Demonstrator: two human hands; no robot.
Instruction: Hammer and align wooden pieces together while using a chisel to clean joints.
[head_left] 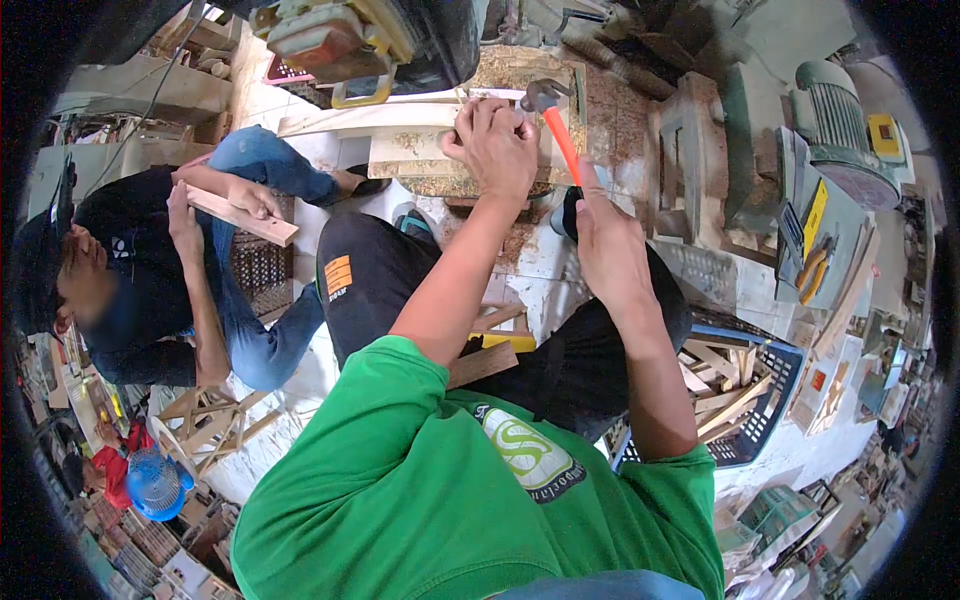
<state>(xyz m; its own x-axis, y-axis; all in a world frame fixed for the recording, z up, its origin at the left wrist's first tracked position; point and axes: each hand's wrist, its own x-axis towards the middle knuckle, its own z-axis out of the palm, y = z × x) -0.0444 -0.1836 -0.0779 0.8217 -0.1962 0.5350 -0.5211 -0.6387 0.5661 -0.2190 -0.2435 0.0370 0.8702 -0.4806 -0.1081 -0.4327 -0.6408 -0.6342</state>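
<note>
Our right grip clasps the hammer; misaimed, it could bruise our left grip at ten o'clock, whose hold we can't tell.

Under the left hand there is what seems to be a low work table, with sawdust scattered on its top beyond the hand, and with a pale flat board lying to the hand's left.

One fisheye camera looks steeply down from the person's head, near the green cloth shirt, farther from the bare left-hand fingers.
</note>
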